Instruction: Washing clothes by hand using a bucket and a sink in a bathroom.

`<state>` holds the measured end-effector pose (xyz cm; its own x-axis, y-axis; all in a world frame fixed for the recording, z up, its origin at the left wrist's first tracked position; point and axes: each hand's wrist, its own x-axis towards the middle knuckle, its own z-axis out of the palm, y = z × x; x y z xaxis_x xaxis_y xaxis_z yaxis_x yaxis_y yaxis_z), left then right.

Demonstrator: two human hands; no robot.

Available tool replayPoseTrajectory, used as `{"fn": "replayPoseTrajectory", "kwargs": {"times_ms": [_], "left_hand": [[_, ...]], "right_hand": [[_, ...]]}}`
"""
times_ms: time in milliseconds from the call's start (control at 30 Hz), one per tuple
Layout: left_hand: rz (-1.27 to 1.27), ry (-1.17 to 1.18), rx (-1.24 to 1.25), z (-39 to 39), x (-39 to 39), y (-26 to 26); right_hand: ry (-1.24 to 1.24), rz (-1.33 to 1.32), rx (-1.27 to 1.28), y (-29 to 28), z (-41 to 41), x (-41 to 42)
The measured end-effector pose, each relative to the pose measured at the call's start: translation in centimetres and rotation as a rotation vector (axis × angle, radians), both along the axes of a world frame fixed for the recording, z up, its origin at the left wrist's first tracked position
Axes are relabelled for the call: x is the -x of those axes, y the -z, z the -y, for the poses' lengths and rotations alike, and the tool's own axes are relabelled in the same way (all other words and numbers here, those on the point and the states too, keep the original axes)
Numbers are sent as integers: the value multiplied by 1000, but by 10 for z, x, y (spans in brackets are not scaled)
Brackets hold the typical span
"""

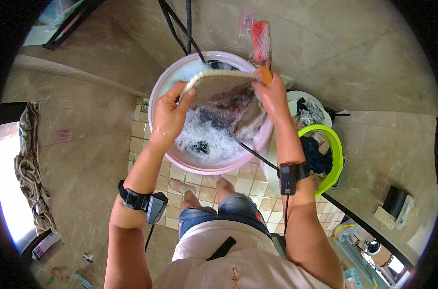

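My left hand pinches the pale braided edge of a wet brown fabric piece, at its left end. My right hand grips the same edge at its right end and also holds a scrub brush by its orange handle, its red, foam-covered head pointing up. The fabric is raised over a round pink tub, its lower part hanging towards the suds. Foamy water fills the tub, with dark cloth partly under it. Whether the fabric touches the water cannot be told.
A lime-green basket of dark and beige clothes stands to the right of the tub. Behind it, a white basin holds more cloth. Black cords hang over the tub's far side. Tiled walls rise around; my feet stand on the tiled floor.
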<state>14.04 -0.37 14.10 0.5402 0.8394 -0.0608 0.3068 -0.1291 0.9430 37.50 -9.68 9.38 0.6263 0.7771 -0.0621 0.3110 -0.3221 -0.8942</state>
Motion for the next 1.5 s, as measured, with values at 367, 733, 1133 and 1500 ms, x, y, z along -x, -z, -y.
{"fn": "replayPoseTrajectory", "kwargs": {"times_ms": [367, 733, 1133, 1500], "left_hand": [[368, -138, 240, 18, 8, -55], [318, -717, 683, 20, 83, 139], [280, -977, 634, 28, 129, 130], [333, -1007, 664, 16, 143, 140]], "right_hand": [[-148, 28, -183, -61, -45, 21], [-349, 55, 142, 73, -39, 131], [-617, 356, 717, 137, -19, 153], [-474, -166, 89, 144, 2, 192]]}}
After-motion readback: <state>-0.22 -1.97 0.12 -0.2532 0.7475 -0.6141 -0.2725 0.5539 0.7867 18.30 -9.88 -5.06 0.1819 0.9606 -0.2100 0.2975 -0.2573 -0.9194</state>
